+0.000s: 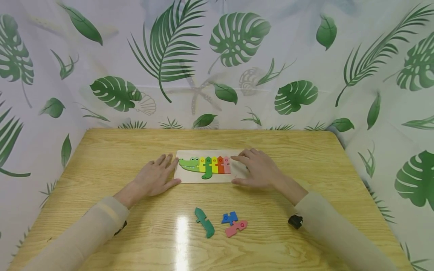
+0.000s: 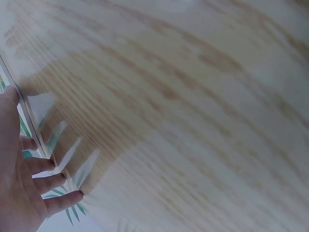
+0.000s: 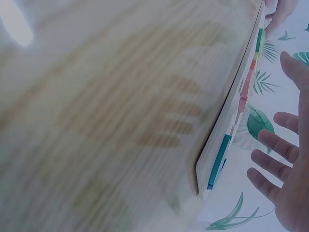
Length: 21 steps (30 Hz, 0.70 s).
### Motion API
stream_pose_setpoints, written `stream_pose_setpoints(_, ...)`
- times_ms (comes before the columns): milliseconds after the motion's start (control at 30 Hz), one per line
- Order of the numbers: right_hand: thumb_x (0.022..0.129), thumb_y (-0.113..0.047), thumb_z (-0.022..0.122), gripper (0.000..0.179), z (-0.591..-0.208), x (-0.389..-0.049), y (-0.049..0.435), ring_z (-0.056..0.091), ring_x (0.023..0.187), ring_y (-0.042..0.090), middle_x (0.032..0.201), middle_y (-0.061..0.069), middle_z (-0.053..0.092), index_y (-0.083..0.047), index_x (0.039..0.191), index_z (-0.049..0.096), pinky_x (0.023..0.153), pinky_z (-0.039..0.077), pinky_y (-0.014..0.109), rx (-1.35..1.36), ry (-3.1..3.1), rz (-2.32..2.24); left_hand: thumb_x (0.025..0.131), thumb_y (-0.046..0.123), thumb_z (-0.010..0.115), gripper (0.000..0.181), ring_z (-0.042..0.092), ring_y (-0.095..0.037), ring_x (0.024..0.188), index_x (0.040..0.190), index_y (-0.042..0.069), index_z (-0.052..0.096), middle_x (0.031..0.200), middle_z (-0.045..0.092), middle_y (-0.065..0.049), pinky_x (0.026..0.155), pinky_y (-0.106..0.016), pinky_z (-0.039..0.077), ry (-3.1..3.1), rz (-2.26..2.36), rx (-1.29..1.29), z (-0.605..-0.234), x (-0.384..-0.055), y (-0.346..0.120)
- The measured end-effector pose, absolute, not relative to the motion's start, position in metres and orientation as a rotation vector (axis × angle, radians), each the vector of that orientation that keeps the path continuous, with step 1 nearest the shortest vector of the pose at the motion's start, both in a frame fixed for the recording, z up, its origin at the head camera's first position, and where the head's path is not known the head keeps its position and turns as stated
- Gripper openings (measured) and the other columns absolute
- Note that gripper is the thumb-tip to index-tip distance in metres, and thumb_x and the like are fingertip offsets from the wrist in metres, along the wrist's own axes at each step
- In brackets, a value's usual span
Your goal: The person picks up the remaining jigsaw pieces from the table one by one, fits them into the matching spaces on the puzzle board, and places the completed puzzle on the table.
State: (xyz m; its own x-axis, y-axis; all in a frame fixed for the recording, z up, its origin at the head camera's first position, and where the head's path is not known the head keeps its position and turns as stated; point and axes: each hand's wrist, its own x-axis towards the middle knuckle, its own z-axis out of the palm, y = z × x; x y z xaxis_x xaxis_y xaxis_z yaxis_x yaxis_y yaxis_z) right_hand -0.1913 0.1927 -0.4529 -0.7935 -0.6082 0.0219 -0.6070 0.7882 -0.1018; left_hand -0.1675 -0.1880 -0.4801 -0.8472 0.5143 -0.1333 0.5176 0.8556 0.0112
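A pale wooden puzzle board [image 1: 194, 178] lies flat on the table, with a crocodile's green head [image 1: 190, 163] and several coloured body pieces [image 1: 214, 165] set in it. My left hand [image 1: 155, 176] rests at the board's left end, thumb and fingertips touching its edge, fingers spread. Over the board's right end hovers my right hand [image 1: 262, 171], fingers spread and gripping nothing. In the right wrist view that hand [image 3: 289, 164] stands apart from the board, and a teal piece [image 3: 219, 162] shows at its end. In the head view the right hand covers most of that piece.
Nearer me on the wooden table [image 1: 142, 233] lie a loose dark green curved piece [image 1: 205, 223], a blue piece [image 1: 229, 217] and a pink piece [image 1: 236, 228]. The blue and pink pieces lie very close together. A leaf-patterned cloth [image 1: 210, 75] hangs behind the table.
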Motion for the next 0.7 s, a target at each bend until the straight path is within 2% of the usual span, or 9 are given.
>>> stream_pose_setpoints(233,0.087,-0.072,0.071,0.081,-0.455,-0.183,0.196,0.062,0.121,0.029,0.132,0.008,0.068,-0.019,0.147,0.063,0.104,0.056,0.05,-0.998,2.98,-0.138,0.109,0.059,0.044,0.079,0.04,-0.046,0.155,0.166,0.005,0.032,0.169,0.035,-0.027,0.113,-0.063,0.048,2.898,-0.031,0.808,-0.478,-0.167,-0.188)
stream_pose_setpoints(700,0.087,-0.071,0.072,0.078,-0.452,-0.153,0.203,0.066,0.116,0.027,0.13,0.007,0.068,-0.021,0.145,0.064,0.092,0.059,0.047,-0.943,3.011,-0.211,0.109,0.059,0.043,0.079,0.04,-0.047,0.155,0.166,0.005,0.032,0.169,0.035,-0.027,0.113,-0.063,0.049,2.905,-0.035,0.812,-0.481,-0.168,-0.188)
